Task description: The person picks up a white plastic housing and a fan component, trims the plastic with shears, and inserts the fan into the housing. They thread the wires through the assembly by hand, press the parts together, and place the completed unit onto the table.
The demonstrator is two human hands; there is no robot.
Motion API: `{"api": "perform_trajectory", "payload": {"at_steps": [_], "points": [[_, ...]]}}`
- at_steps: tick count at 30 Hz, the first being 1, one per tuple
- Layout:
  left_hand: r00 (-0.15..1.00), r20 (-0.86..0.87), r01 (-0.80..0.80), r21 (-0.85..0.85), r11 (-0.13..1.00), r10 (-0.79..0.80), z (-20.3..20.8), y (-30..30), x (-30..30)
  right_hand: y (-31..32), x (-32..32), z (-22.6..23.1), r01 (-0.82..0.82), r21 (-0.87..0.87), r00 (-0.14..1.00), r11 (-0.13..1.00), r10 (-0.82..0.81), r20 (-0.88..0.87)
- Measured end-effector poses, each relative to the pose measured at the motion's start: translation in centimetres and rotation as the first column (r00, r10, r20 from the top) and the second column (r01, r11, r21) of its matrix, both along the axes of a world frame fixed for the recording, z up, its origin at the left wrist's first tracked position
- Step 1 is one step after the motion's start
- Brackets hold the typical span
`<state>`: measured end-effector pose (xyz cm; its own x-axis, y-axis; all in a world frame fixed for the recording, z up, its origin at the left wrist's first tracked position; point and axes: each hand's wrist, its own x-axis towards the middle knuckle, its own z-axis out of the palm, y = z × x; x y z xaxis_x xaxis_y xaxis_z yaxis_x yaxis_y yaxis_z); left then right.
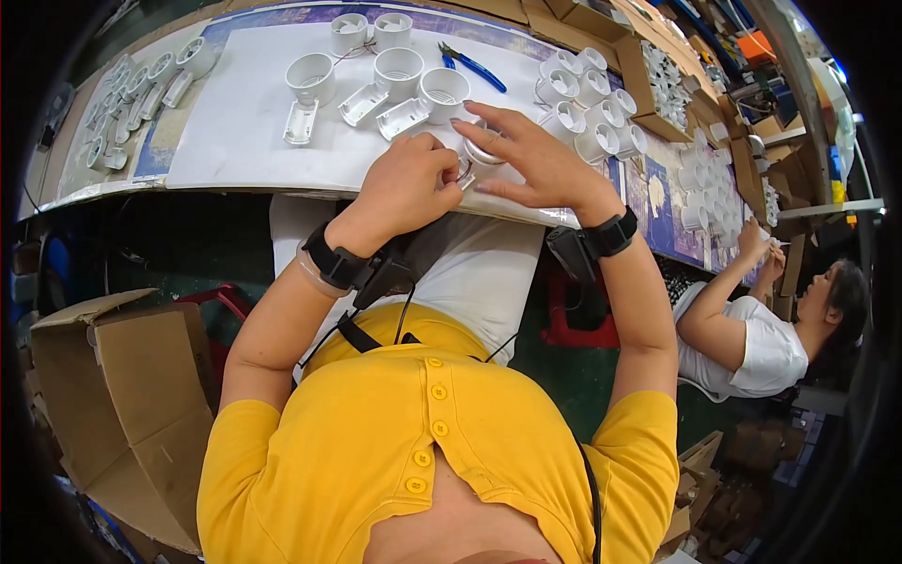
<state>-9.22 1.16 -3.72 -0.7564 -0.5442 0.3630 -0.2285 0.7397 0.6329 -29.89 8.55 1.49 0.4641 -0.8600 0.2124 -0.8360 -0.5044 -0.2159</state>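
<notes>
At the near edge of the table, on the side of the person, a white round cup (486, 148) is found between the two hands, and it is partly covered by them. The left hand (413, 179) is kept with its fingers curled; what is pinched by them is hidden, so the grip cannot be told. The right hand (543, 162) is spread over the cup, with the thumb on the near side and the fingers on the far side; whether the cup is firmly grasped cannot be told.

Directly beyond the hands, the white sheet (235, 103) is occupied by finished-looking shapes: three cups (398, 70) with open trough pieces (301, 122) are seen, and the nearest trough is placed close to the left hand. Farther back, two cups (349, 33) are set side by side, with thin wire near them, and blue pliers (481, 71) are laid to their right. Past the right hand, the space is crowded by a cluster of cups (594, 89), with a cardboard box (634, 91) of small white parts behind. At the far left, more white pieces (141, 89) are gathered.
</notes>
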Motion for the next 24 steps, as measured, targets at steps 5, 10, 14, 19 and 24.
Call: {"api": "perform_trajectory", "payload": {"at_steps": [5,10,14,19,24], "points": [[0.999,0.009,0.041,0.07,0.997,-0.042,0.4,0.0,0.5,0.2,-0.4,-0.4,0.032,0.104,0.998,0.994,-0.037,0.044],[0.968,-0.22,0.187,0.32,0.929,-0.119,0.1,-0.9,0.4,0.1,-1.2,1.0,0.019,0.294,0.972,0.956,-0.086,0.217],[0.861,-0.507,0.344,0.622,0.703,0.027,-0.3,-0.5,-0.2,0.8,-0.5,1.9,-0.114,0.354,0.881,0.928,-0.07,0.469],[0.807,-0.59,0.56,0.775,0.293,0.018,-1.2,-0.5,-1.4,0.7,1.3,1.4,-0.263,0.265,0.705,0.928,-0.003,0.709],[0.814,-0.581,0.549,0.766,0.334,-0.005,-1.7,-0.2,-1.6,0.9,3.1,-1.0,-0.16,0.297,0.457,0.941,-0.196,0.867]]}}
